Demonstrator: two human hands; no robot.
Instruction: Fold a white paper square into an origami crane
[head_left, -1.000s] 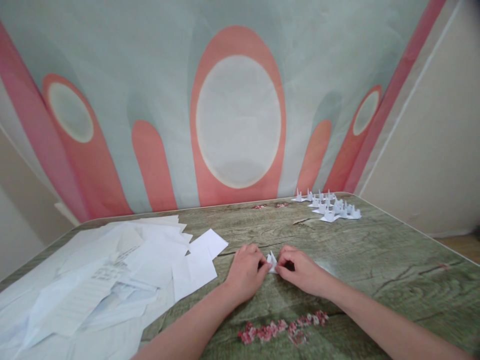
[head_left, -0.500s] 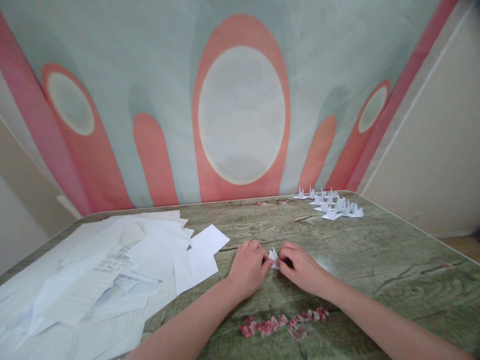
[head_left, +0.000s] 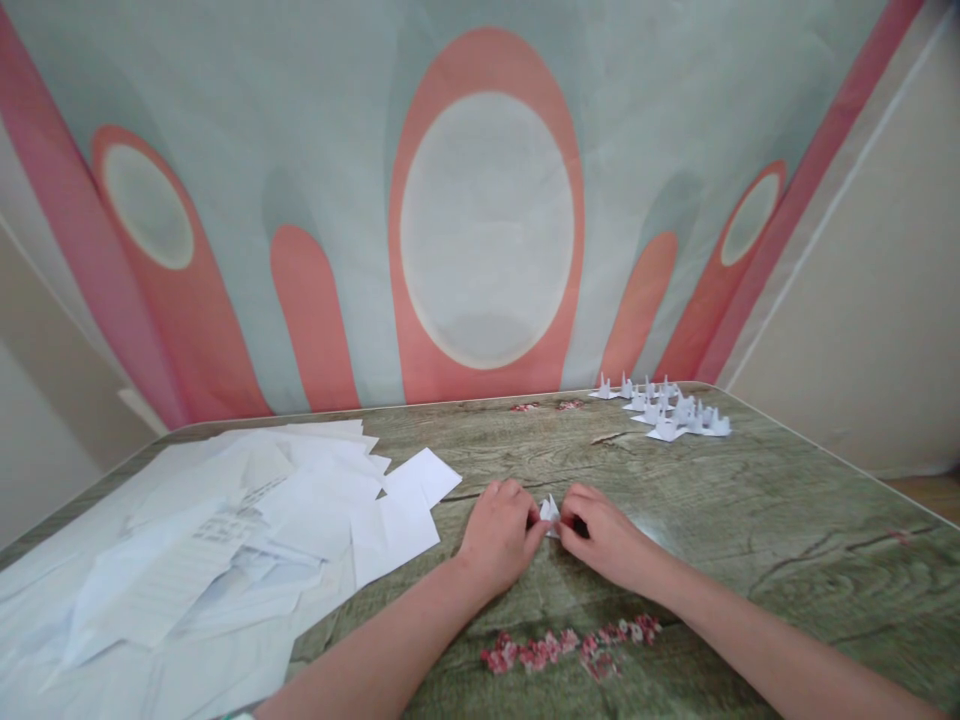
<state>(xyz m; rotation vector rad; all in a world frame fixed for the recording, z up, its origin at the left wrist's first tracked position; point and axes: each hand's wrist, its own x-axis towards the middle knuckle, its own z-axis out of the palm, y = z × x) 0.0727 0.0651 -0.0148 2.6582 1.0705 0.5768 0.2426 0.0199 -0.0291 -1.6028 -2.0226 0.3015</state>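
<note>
Between my two hands is a small folded white paper piece (head_left: 550, 510), with pointed tips standing up, just above or on the wood-patterned table (head_left: 720, 560). My left hand (head_left: 501, 535) pinches its left side between thumb and fingers. On the opposite side, my right hand (head_left: 604, 535) grips the paper the same way. The fingers cover much of its lower part. At the far right of the table stands a group of several small white folded paper figures (head_left: 667, 425) with upright points, much like the one I hold.
A wide, loose heap of white paper sheets (head_left: 172, 580), some printed, spreads over the left side. Square white sheets (head_left: 397, 530) lie at its right edge, near my left hand. A patterned backdrop (head_left: 487, 380) rises behind the table's far edge.
Both hands stay in nearly the same place on the folded paper, with only a slight shift of the fingers. The whole view has moved a little.
</note>
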